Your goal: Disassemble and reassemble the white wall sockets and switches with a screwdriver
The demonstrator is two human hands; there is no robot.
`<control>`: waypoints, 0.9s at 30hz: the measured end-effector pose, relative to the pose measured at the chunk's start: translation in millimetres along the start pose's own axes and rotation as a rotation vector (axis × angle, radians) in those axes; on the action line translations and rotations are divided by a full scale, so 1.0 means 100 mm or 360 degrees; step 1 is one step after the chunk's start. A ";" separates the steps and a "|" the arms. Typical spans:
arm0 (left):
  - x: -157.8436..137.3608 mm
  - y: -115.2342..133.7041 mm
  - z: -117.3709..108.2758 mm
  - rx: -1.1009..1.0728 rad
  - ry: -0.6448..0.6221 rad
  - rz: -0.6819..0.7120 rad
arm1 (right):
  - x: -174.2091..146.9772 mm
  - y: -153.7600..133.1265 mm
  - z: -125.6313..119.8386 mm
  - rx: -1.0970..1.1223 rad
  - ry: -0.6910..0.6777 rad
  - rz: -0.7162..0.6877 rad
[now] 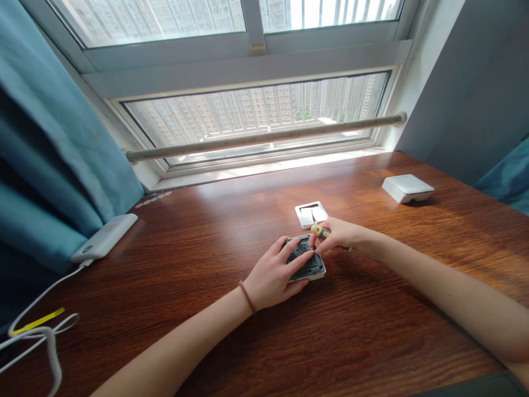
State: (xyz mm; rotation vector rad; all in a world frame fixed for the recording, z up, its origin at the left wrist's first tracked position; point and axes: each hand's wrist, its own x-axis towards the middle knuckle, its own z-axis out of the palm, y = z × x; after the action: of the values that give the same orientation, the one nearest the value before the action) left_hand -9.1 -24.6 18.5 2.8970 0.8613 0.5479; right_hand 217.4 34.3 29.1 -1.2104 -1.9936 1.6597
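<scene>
A small square device (317, 271) with a white rim and a dark grey, slotted face lies on the wooden table. Spread over it, the fingers of my left hand (275, 271) press on its face, while the thumb runs along its near side. My right hand (336, 234) holds a screwdriver (322, 231) with a yellow and grey handle, its shaft pointing up and away from the device. Right fingertips touch or nearly touch the device's far right part, close to my left index fingertip; anything small between them cannot be made out. Just behind lies a white square frame (301, 216).
A white box-like unit (407, 187) sits at the table's right. On the left, a white power bank (108, 237) with a white cable (45, 295) lies by the blue curtain (82, 160). A yellow strip (39, 321) is near the cable. A window with a rail (264, 138) borders the table's far edge.
</scene>
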 end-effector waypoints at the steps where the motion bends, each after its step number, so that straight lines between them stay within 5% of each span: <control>1: 0.00 0.00 0.00 0.0003 -0.0007 -0.0004 | 0.01 0.01 0.01 0.0012 0.0016 -0.0007; 27: 0.00 0.02 0.00 -0.0058 -0.0036 -0.0070 | 0.02 0.08 0.11 0.0353 0.0072 -0.0078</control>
State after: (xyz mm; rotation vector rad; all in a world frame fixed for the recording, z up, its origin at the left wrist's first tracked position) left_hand -8.4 -26.4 19.0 2.8388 0.9001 0.5202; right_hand 212.5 28.3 17.7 -1.1006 -1.7443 1.7583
